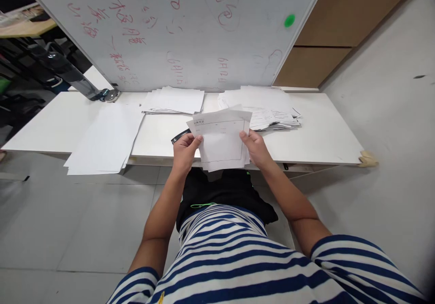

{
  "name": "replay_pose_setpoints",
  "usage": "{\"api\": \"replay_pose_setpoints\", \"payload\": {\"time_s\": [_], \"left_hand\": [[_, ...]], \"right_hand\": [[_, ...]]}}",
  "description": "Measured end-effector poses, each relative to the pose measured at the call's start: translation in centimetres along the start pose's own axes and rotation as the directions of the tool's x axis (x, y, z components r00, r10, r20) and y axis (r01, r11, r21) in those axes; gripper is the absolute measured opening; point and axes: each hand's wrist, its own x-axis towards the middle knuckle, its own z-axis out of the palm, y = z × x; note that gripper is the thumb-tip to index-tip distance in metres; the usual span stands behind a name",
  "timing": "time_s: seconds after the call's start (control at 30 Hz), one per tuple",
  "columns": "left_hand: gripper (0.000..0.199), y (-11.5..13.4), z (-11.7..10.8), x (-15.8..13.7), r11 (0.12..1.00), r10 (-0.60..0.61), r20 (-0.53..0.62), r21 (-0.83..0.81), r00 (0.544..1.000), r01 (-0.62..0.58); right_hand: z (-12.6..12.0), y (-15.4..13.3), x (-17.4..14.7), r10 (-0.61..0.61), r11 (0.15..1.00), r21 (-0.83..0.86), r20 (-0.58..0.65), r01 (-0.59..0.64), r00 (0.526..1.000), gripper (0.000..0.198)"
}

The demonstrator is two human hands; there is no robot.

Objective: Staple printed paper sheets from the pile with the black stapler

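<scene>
Several printed paper sheets [220,143], slightly fanned, are held up over the front edge of the white table. Their left side is pinched by my left hand [185,149], its thumb on top. On the right side, my right hand [255,146] grips the same sheets, thumb on the face. A black round-edged object [180,136] lies on the table just behind my left hand, partly hidden by it. Behind the sheets rest a paper stack [174,100] on the left and a messier stack of printed pages [272,109] on the right.
Blank-looking sheets [103,138] overhang the table's front edge at left. A whiteboard [190,32] with red handwriting and a green magnet [289,21] stands along the back of the white table [319,136]. A dark cylindrical device [73,70] leans at the left.
</scene>
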Motion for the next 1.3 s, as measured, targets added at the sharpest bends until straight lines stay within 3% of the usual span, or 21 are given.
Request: {"api": "replay_pose_setpoints", "payload": {"time_s": [0.1, 0.23, 0.33, 0.4, 0.53, 0.63, 0.73, 0.87, 1.03, 1.13, 1.23, 1.3], "left_hand": [[0.031, 0.4, 0.2, 0.1, 0.997, 0.067, 0.013, 0.026, 0.998, -0.067], [0.032, 1.7, 0.9, 0.1, 0.973, 0.214, 0.05, 0.073, 0.976, -0.217], [0.034, 2.0, 0.9, 0.6, 0.957, 0.259, 0.127, 0.097, 0.957, -0.272], [0.038, 1.6, 0.6, 1.4, 0.961, 0.224, 0.202, 0.118, 0.953, -0.251], [0.055, -0.4, -0.3, 3.2, 0.993, 0.052, 0.328, 0.084, 0.943, -0.084], [0.055, -2.4, -0.7, 3.5, 0.995, -0.046, 0.388, 0.097, 0.921, 0.009], [0.047, -4.0, -0.7, 3.0, 0.984, -0.086, 0.326, 0.176, 0.941, 0.029], [0.039, -5.2, -0.7, 2.7, 0.983, -0.014, 0.195, 0.182, 0.981, -0.022], [0.033, -5.8, -0.4, 3.0, 0.976, 0.107, 0.078, 0.18, 0.991, -0.119], [0.034, -6.5, -0.2, 3.0, 0.971, 0.105, 0.0, 0.215, 0.994, -0.103], [0.037, -7.4, -0.6, 2.8, 0.965, 0.109, -0.025, 0.245, 0.994, -0.099], [0.04, -7.7, -0.9, 2.7, 0.966, 0.1, 0.016, 0.238, 0.995, -0.101]], "right_hand": [[0.3, 0.6, -0.1, 0.056, 0.998, 0.033, -0.03, -0.055, 0.998, 0.046], [0.8, 0.0, 0.5, -0.053, 0.997, 0.045, -0.107, 0.058, 0.993, 0.038], [1.1, 0.1, 0.7, -0.094, 0.994, 0.041, -0.15, 0.101, 0.984, 0.034], [1.5, 0.8, 0.8, -0.11, 0.993, 0.025, -0.175, 0.116, 0.978, 0.031], [2.3, 2.5, 1.1, -0.11, 0.987, 0.091, -0.238, 0.135, 0.965, 0.032], [2.9, 3.2, 1.5, -0.132, 0.981, 0.112, -0.217, 0.159, 0.967, 0.037], [3.0, 3.7, 1.8, -0.139, 0.986, 0.065, -0.162, 0.152, 0.977, 0.044], [2.8, 4.7, 1.9, -0.181, 0.983, -0.005, -0.188, 0.183, 0.965, 0.052], [3.1, 5.9, 2.2, -0.202, 0.979, -0.077, -0.207, 0.19, 0.957, 0.055], [3.2, 6.3, 2.1, -0.211, 0.973, -0.137, -0.199, 0.186, 0.957, 0.057], [3.2, 6.2, 1.8, -0.299, 0.948, -0.161, -0.162, 0.274, 0.94, 0.06], [3.3, 6.0, 1.7, -0.32, 0.941, -0.164, -0.146, 0.296, 0.936, 0.061]]}}
